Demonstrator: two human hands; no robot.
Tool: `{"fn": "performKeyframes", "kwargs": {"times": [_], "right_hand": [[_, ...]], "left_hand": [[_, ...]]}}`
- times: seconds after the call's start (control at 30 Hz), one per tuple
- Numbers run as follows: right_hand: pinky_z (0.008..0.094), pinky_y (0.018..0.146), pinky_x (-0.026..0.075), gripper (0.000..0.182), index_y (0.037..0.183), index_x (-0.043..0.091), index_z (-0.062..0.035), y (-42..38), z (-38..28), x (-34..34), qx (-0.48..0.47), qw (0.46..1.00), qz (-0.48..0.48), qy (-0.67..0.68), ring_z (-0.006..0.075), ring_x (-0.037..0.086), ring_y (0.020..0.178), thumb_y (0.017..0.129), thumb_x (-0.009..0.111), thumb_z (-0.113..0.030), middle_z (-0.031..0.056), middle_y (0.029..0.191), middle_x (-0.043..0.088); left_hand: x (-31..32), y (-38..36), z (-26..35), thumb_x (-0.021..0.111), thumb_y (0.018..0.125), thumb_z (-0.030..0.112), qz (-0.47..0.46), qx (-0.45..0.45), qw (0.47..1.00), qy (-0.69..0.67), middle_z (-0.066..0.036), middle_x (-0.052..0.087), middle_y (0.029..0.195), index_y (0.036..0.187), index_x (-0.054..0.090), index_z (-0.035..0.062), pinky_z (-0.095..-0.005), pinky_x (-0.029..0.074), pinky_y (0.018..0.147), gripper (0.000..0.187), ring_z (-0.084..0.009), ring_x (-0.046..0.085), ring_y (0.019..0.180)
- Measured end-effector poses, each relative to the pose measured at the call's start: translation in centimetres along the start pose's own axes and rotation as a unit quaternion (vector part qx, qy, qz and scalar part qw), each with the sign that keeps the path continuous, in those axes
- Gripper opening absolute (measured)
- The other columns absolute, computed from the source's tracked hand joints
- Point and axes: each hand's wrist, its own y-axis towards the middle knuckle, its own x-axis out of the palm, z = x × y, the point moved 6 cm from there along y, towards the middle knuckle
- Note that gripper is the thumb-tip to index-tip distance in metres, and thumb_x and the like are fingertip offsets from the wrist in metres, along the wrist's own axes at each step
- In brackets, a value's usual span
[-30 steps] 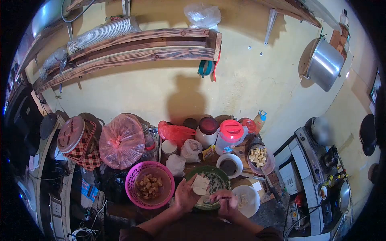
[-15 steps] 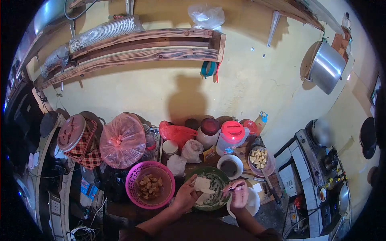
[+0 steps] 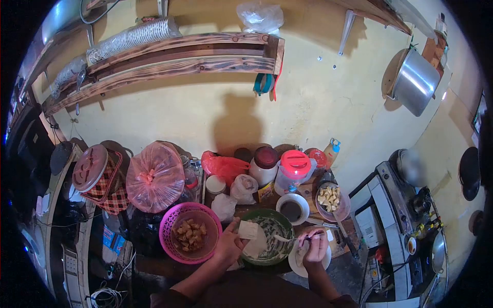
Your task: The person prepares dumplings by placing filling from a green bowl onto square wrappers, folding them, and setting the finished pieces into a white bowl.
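Observation:
A pale, flat square piece (image 3: 248,230) is held at its left edge by my left hand (image 3: 228,247), over the left side of a green bowl (image 3: 272,260). White paste coats the inside of that bowl. My right hand (image 3: 314,247) is closed round the handle of a spoon (image 3: 282,238), whose white-coated end hangs over the bowl's right side. Beneath my right hand is a white plate (image 3: 300,270). A pink basket (image 3: 167,249) with brown chunks (image 3: 189,235) stands left of the green bowl.
A small bowl of dark liquid (image 3: 291,210) stands behind the green bowl, beside a bowl of pale chunks (image 3: 328,198) with a knife near it. Behind are a red-lidded jug (image 3: 292,174), jars and plastic bags. A stove (image 3: 405,205) is at the right, a wooden shelf (image 3: 185,65) above.
The spoon and my right hand have moved right, away from the square piece. My left hand has shifted slightly left with the piece. The whole view has shifted a little.

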Motion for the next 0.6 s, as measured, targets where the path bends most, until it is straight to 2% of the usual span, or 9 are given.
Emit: {"fn": "performKeyframes", "kwargs": {"times": [0.07, 0.1, 0.17, 0.3, 0.37, 0.4, 0.47, 0.57, 0.6], "right_hand": [[0.0251, 0.048, 0.042, 0.019, 0.085, 0.046, -0.0025, -0.6, 1.3, -0.7, 0.024, 0.996, 0.033, -0.073, 0.0131, 0.050, 0.054, 0.093, 0.038, -0.019, 0.0107, 0.071, 0.053], [0.0251, 0.048, 0.042, 0.019, 0.085, 0.046, -0.0025, -1.3, 2.9, -1.0, 0.025, 0.996, 0.034, -0.073, 0.0131, 0.050, 0.054, 0.093, 0.038, -0.019, 0.0107, 0.071, 0.053], [0.0263, 0.050, 0.044, 0.017, 0.085, 0.047, -0.0003, -3.3, 7.8, -1.4, 0.108, 0.984, -0.017, -0.142, 0.0135, 0.054, 0.057, 0.092, 0.041, -0.015, 0.0114, 0.074, 0.054], [0.0276, 0.052, 0.046, 0.010, 0.084, 0.050, -0.0006, -5.7, 11.3, 1.8, 0.133, 0.965, -0.090, -0.207, 0.0140, 0.057, 0.055, 0.089, 0.043, -0.006, 0.0081, 0.071, 0.056], [0.0300, 0.055, 0.048, 0.007, 0.085, 0.054, -0.0003, -7.2, 13.5, 2.6, 0.098, 0.954, -0.153, -0.239, 0.0190, 0.059, 0.057, 0.085, 0.047, -0.004, 0.0108, 0.072, 0.059], [0.0300, 0.055, 0.048, 0.007, 0.085, 0.054, -0.0003, -7.5, 13.4, 2.8, 0.100, 0.954, -0.156, -0.237, 0.0190, 0.059, 0.057, 0.085, 0.047, -0.004, 0.0108, 0.072, 0.059], [0.0336, 0.059, 0.049, 0.008, 0.085, 0.058, -0.0018, -8.0, 12.5, 3.6, 0.041, 0.921, -0.197, -0.332, 0.0260, 0.060, 0.062, 0.080, 0.052, -0.002, 0.0131, 0.076, 0.059], [0.0381, 0.065, 0.048, 0.012, 0.085, 0.061, -0.0035, -9.6, 12.9, 4.2, -0.009, 0.887, -0.275, -0.372, 0.0312, 0.059, 0.071, 0.075, 0.055, -0.002, 0.0145, 0.079, 0.060], [0.0381, 0.065, 0.048, 0.012, 0.085, 0.061, -0.0035, -9.8, 12.4, 4.4, -0.008, 0.887, -0.275, -0.371, 0.0312, 0.059, 0.071, 0.075, 0.055, -0.002, 0.0145, 0.079, 0.060]], "left_hand": [[-0.4, -0.3, 0.6, 0.029, 0.078, -0.009, 0.005, 0.014, 1.000, -0.009, -0.021, 0.037, 0.131, 0.135, 0.017, 0.0000, -0.0443, 0.034, 0.101, 0.060, -0.0331, 0.040, 0.121], [-0.5, -0.5, 0.9, 0.029, 0.080, -0.009, 0.006, 0.020, 1.000, 0.015, -0.022, 0.037, 0.131, 0.136, 0.013, 0.0038, -0.0443, 0.034, 0.101, 0.060, -0.0329, 0.041, 0.120], [-0.8, -0.8, 1.3, 0.029, 0.082, -0.008, 0.009, 0.028, 0.999, 0.039, -0.022, 0.036, 0.131, 0.137, 0.009, 0.0076, -0.0443, 0.034, 0.101, 0.061, -0.0327, 0.042, 0.119], [-2.1, -1.3, 1.2, 0.030, 0.085, -0.006, 0.047, 0.028, 0.998, 0.036, -0.021, 0.038, 0.131, 0.137, 0.009, 0.0106, -0.0443, 0.036, 0.099, 0.059, -0.0313, 0.043, 0.118], [-2.4, -1.8, 1.3, 0.031, 0.085, -0.005, 0.059, 0.032, 0.997, 0.045, -0.020, 0.038, 0.131, 0.137, 0.010, 0.0120, -0.0444, 0.037, 0.098, 0.058, -0.0312, 0.044, 0.118], [-2.3, -2.2, 1.3, 0.030, 0.086, -0.005, 0.057, 0.035, 0.997, 0.045, -0.020, 0.038, 0.132, 0.137, 0.011, 0.0134, -0.0446, 0.037, 0.098, 0.058, -0.0310, 0.044, 0.117], [-2.9, -2.6, 1.1, 0.030, 0.086, -0.004, 0.058, 0.040, 0.997, 0.043, -0.020, 0.037, 0.133, 0.136, 0.011, 0.0147, -0.0448, 0.037, 0.098, 0.057, -0.0308, 0.044, 0.117], [-3.9, -2.8, 0.8, 0.030, 0.087, -0.004, 0.033, 0.065, 0.996, 0.048, -0.020, 0.036, 0.134, 0.137, 0.011, 0.0160, -0.0447, 0.038, 0.097, 0.056, -0.0309, 0.044, 0.117], [-3.8, -3.0, 0.8, 0.029, 0.088, -0.004, 0.041, 0.059, 0.996, 0.057, -0.020, 0.036, 0.134, 0.137, 0.011, 0.0162, -0.0446, 0.038, 0.096, 0.056, -0.0312, 0.044, 0.117]]}}
